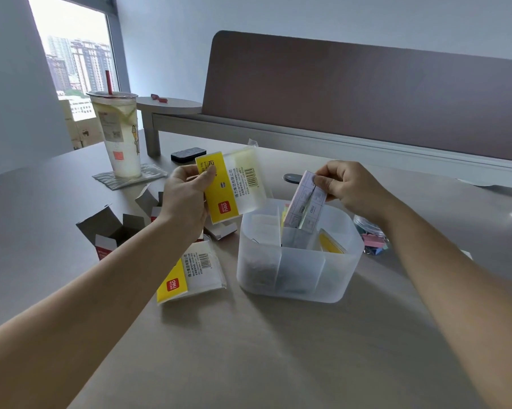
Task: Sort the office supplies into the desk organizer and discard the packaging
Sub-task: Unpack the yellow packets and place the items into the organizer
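Two hands busy | my right hand (344,187) pinches pad stack (305,202), long axis tilted, low end in organizer (296,278) | left hand (187,196) grips empty wrapper (234,184)

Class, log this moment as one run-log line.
left hand: holds yellow packet | right hand: lowers pad into organizer

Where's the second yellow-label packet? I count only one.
In the head view, it lies flat on the desk, under the left forearm, just left of the frosted organizer.

second yellow-label packet
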`<state>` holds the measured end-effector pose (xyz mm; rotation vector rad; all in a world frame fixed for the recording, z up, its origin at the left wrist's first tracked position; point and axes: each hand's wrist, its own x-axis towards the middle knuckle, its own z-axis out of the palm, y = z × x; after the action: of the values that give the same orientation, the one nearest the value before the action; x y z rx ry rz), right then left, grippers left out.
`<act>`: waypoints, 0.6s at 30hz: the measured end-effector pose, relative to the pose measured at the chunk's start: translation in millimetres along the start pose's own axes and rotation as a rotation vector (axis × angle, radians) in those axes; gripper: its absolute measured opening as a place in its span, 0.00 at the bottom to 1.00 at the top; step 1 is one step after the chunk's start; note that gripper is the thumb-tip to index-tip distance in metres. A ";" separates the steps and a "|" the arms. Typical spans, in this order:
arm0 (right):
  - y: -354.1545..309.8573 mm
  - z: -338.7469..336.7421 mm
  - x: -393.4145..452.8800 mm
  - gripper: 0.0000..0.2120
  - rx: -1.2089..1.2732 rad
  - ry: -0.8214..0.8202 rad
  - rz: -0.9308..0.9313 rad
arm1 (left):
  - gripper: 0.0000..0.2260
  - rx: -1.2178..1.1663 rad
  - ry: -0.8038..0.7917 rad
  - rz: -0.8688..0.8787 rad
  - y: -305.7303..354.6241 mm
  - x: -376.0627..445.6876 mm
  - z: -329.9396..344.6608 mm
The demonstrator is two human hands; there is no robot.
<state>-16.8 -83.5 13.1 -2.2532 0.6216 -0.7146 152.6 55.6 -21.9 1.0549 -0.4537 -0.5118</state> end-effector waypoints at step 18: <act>-6.4 1.4 -8.3 0.04 -0.021 -0.062 -0.040 | 0.05 0.008 0.017 -0.018 1.1 -4.0 -2.9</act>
<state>-20.6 -73.7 14.3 -2.3034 0.5580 -0.6576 151.3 60.4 -22.6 1.0709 -0.4321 -0.5172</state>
